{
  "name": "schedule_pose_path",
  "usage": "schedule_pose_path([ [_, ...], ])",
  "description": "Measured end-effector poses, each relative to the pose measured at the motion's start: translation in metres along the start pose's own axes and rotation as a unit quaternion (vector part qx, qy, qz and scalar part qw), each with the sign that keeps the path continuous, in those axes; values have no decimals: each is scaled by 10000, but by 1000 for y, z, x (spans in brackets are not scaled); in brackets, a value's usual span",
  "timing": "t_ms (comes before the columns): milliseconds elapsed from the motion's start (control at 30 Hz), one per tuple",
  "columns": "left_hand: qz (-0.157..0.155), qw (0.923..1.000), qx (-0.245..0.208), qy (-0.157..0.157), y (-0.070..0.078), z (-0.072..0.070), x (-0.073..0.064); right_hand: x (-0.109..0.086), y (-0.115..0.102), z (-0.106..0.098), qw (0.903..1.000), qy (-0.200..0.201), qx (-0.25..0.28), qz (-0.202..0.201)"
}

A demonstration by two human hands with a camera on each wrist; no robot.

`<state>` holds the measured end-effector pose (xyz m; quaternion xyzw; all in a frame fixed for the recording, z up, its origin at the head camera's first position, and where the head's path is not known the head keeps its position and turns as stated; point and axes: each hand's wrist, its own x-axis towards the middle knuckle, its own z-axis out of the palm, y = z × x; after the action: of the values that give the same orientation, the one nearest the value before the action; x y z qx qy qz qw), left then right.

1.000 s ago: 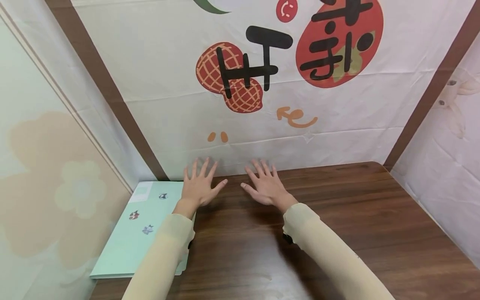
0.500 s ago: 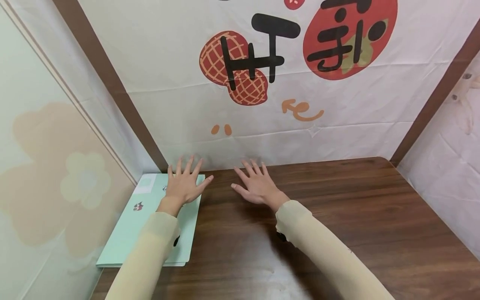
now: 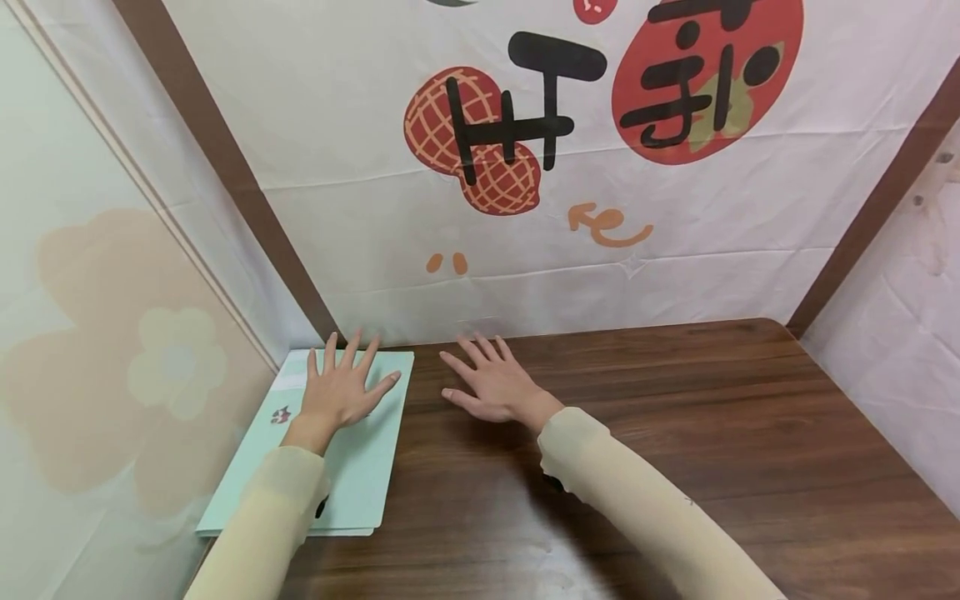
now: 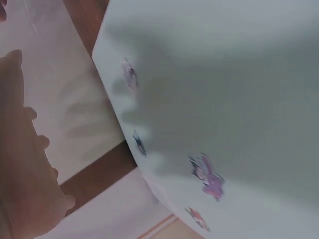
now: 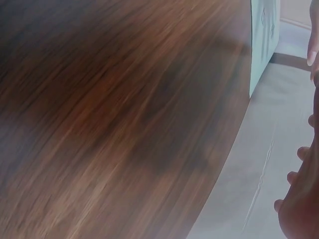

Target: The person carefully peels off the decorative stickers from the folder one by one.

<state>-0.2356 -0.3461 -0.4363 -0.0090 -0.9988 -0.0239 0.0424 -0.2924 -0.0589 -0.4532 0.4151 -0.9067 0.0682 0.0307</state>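
A mint-green folder (image 3: 364,475) with small cartoon stickers lies at the table's far left, against the wall cloth. Over its upper part my left hand (image 3: 337,397) spreads its straight fingers, palm down. The left wrist view shows that hand (image 4: 27,169) raised off the folder (image 4: 259,114), casting a shadow across the cover and stickers (image 4: 207,177). To the right of the folder, my right hand (image 3: 495,388) is held over the wood with its fingers spread, holding nothing. In the right wrist view its edge (image 5: 301,199) shows beside the wall cloth.
A dark brown wooden table (image 3: 675,433) extends to the right. Printed white cloth (image 3: 337,233) rises at the table's back edge, and further cloth panels stand on the left (image 3: 97,350) and right (image 3: 907,317). Brown strips (image 3: 225,167) run up the corners.
Both hands have moved left, fingers still spread. My left hand has gone from the folder's right edge to over its cover. The head view has shifted slightly; the folder stays put.
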Motion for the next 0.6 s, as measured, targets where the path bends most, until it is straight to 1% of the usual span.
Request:
schedule_pose_path([
  [200,-62,10000,-41,-11,-9,2,-5,8,-13,2,9999,23,62,-151],
  [400,-189,9998,-55,-47,-19,3,-10,15,-23,12,9993,4,219,-291],
  [600,-280,9996,-83,25,-30,5,-13,21,-33,20,9987,-153,264,-401],
])
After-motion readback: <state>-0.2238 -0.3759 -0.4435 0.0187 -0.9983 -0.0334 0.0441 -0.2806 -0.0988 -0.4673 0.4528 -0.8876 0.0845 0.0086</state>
